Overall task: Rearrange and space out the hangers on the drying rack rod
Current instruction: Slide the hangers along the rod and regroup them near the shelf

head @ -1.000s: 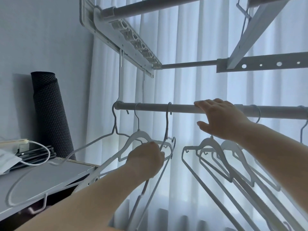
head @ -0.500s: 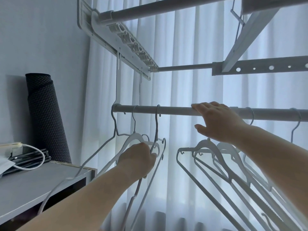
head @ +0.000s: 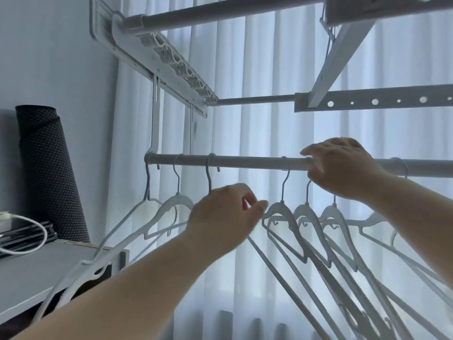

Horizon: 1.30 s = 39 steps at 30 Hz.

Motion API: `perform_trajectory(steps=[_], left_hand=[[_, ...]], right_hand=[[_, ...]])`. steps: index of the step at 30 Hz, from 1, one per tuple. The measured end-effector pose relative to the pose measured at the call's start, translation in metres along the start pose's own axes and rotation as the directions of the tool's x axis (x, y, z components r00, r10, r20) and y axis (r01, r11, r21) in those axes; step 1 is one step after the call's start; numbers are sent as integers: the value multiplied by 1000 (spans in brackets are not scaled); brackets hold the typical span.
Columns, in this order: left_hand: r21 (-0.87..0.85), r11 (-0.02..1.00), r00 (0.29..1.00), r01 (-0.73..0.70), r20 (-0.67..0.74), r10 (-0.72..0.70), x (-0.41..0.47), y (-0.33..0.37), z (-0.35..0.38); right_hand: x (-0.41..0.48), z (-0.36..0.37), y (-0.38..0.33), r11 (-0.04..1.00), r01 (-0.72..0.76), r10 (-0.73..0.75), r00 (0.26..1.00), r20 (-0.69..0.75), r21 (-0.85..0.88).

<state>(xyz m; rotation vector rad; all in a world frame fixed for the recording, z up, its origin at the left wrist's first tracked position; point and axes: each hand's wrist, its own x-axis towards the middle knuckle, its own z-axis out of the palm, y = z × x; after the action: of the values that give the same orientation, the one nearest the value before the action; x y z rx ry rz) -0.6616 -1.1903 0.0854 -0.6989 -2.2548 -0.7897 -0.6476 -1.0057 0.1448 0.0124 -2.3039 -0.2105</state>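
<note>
The left grip (head: 225, 214) hangs just below the long grey metal rod (head: 245, 161), fingers loosely curled, thumb and forefinger a little apart and pointing rightward. It is blurred and covers the hanger behind it, so I cannot tell whether it holds anything. The right grip (head: 343, 168) is wrapped on the rod itself, fingers over the top and thumb beneath, just where one hook (head: 310, 160) sits. That placement probably steadies the arm and lets it slide the hook along.

From the left, a dark rolled mat with a dotted weave (head: 49, 173) stands against the wall behind a grey table (head: 36, 278) carrying a looped white cable (head: 29, 241). Next come the white plastic hangers (head: 176, 204), three hooked near the rod's left end with gaps between them. The third's neck vanishes behind the left grip. Just beside that grip's fingertips (head: 261, 204) begins a tighter cluster of three (head: 282, 212), shoulders nearly touching, with the right grip above its middle one. A lone hook (head: 402, 165) rides the rod further right. Sheer white curtains (head: 257, 119) hang behind.

By my judgement the left side is spaced, and the cluster between the grips is what needs spreading.
</note>
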Motion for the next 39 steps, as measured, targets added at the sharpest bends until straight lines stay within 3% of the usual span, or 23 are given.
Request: perform_trajectory(steps=[4, 7, 11, 23, 30, 39], left_hand=[[131, 991, 951, 41, 299, -78, 9, 28, 26], [182, 981, 923, 73, 359, -135, 16, 37, 44], [75, 984, 881, 161, 438, -178, 21, 37, 63], [58, 960, 911, 274, 305, -278, 22, 0, 58], [153, 942, 916, 298, 231, -328, 18, -10, 49], [231, 930, 902, 287, 260, -344, 19, -8, 42]], right_hand=[[-8, -2, 8, 999, -4, 1, 994, 110, 34], [-9, -2, 12, 999, 13, -18, 994, 109, 46], [-10, 0, 16, 999, 34, -37, 996, 83, 40], [-11, 5, 29, 993, 74, -79, 995, 53, 97], [-9, 10, 25, 993, 95, -96, 995, 16, 71], [-7, 13, 18, 994, 102, -102, 995, -4, 50]])
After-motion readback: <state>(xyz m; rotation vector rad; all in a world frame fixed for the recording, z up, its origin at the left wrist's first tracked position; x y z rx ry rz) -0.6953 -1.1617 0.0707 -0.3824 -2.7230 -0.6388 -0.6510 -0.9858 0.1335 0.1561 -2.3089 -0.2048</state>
